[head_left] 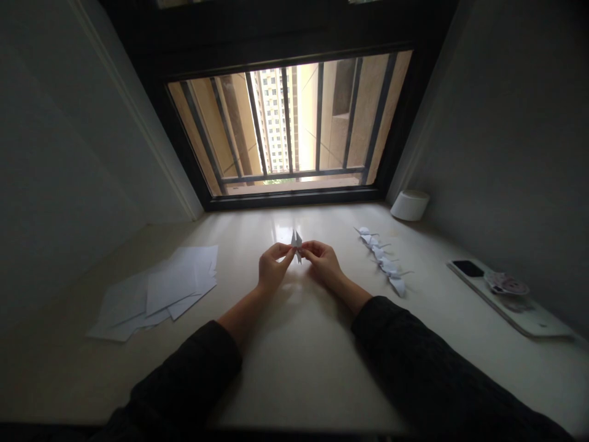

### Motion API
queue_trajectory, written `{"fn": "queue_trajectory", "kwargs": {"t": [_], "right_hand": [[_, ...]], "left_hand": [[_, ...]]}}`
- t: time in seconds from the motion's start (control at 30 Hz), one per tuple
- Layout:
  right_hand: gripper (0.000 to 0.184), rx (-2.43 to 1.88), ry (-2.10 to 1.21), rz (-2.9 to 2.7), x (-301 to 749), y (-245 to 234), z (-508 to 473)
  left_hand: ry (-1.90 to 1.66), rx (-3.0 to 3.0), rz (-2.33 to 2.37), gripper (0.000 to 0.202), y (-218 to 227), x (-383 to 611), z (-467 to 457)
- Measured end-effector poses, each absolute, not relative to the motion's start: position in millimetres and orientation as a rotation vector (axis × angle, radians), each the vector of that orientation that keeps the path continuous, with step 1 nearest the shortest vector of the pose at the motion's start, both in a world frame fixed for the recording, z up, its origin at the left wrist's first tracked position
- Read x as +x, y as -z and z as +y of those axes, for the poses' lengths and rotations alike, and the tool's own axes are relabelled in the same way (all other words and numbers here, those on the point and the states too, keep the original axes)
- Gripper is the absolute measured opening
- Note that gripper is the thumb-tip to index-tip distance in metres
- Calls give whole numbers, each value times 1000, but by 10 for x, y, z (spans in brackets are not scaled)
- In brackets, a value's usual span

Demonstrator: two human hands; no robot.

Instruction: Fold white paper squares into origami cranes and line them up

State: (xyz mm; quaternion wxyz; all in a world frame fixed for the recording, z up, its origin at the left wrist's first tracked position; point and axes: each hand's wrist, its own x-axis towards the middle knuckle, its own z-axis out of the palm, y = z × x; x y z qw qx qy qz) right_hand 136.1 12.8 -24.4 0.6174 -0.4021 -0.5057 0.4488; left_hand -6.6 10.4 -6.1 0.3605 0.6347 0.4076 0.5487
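A small folded white paper piece (297,239), with narrow points up and down, is held between both hands above the sill, near the middle of the view. My left hand (273,267) pinches its left side between thumb and fingers. From the other side, my right hand (323,261) grips it with thumb and forefinger. The fingertips cover part of the folds. To the right, several folded paper cranes (380,253) stand in a slanting row. Over on the left lies a loose, overlapping stack of white paper sheets (179,282).
The pale sill (294,368) runs up to a dark-framed window (294,201) with bars outside. A white cylindrical object (410,205) stands in the far right corner. Nearer on the right, a phone (529,316) lies with a round grip on its back.
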Motion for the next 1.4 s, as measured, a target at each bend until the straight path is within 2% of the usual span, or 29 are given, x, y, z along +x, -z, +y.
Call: {"fn": "queue_trajectory", "kwargs": {"t": [0.23, 0.37, 0.7, 0.9, 1.13, 1.4], "right_hand": [[38, -953, -1051, -1158, 1350, 214, 111], [40, -955, -1038, -1153, 1361, 261, 133], [31, -1101, -905, -1270, 1383, 177, 63], [35, -1169, -833, -1288, 1404, 196, 76], [40, -1115, -942, -1267, 1396, 210, 87], [37, -1095, -983, -1217, 1386, 262, 106]], "left_hand": [[-1428, 1434, 959, 43, 48, -65, 132], [-1397, 1415, 968, 47, 78, -75, 164], [-1235, 1373, 1014, 37, 48, -75, 160], [-1252, 1300, 1057, 37, 84, -105, 196], [-1290, 1226, 1064, 35, 88, -103, 203], [-1314, 1216, 1069, 29, 106, -104, 202]]}}
